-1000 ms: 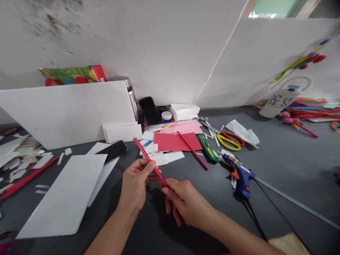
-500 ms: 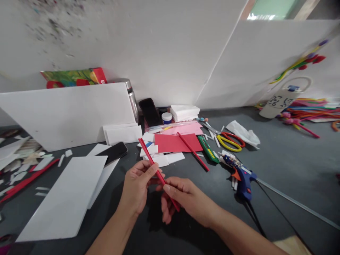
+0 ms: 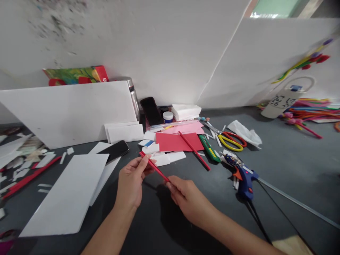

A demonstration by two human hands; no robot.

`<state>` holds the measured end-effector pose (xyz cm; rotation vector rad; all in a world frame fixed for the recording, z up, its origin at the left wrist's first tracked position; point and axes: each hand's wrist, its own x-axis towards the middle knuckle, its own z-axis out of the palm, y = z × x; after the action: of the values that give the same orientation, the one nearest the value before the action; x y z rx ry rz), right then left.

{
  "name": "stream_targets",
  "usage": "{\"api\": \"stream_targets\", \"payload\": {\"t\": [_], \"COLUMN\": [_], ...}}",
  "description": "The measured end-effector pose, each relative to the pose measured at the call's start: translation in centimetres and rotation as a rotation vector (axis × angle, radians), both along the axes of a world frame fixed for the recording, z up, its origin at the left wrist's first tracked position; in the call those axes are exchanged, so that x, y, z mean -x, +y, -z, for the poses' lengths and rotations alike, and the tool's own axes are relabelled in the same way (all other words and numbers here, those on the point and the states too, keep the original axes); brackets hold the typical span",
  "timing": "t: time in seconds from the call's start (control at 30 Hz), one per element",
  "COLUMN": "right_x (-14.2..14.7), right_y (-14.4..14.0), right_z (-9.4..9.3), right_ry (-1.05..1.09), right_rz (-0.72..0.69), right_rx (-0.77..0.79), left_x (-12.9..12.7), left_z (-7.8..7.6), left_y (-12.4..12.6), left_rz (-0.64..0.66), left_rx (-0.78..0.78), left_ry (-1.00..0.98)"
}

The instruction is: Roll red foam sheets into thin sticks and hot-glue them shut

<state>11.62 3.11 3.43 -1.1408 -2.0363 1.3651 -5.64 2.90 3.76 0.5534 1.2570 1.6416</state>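
A thin red paper stick (image 3: 158,171) is held slantwise above the dark table. My left hand (image 3: 133,180) pinches it close to its upper left end, thumb on top. At the lower right end, the fingers of my right hand (image 3: 187,196) are closed round it and hide its tip. Beyond my hands, a second red stick (image 3: 195,152) rests across a flat sheet of red paper (image 3: 168,142). Several white card pieces (image 3: 162,160) are scattered just in front of that sheet.
On the right are a blue glue gun (image 3: 245,180), scissors (image 3: 231,141), a green cutter (image 3: 209,148) and a white bottle (image 3: 281,102). White boards (image 3: 66,198) and a black phone (image 3: 115,150) lie on the left. A metal flask (image 3: 134,101) stands behind an upright white board (image 3: 71,113).
My right hand has slid down to the stick's lower end, and my left hand now grips near the upper end. The stick lies flatter than before.
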Motion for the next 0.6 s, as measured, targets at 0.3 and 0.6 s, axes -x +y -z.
{"api": "stream_targets", "payload": {"t": [0.3, 0.6], "right_x": [-0.4, -1.2], "right_y": [0.4, 1.0], "right_z": [-1.2, -2.5], "right_ry": [0.271, 0.449], "right_rz": [-0.084, -0.246], "right_rx": [0.523, 0.971], "left_x": [0.7, 1.0], "left_z": [-0.6, -1.1], "left_y": [0.0, -0.1], "left_rz": [0.131, 0.114], "left_rx": [-0.091, -0.069], "left_ry": [-0.139, -0.23]}}
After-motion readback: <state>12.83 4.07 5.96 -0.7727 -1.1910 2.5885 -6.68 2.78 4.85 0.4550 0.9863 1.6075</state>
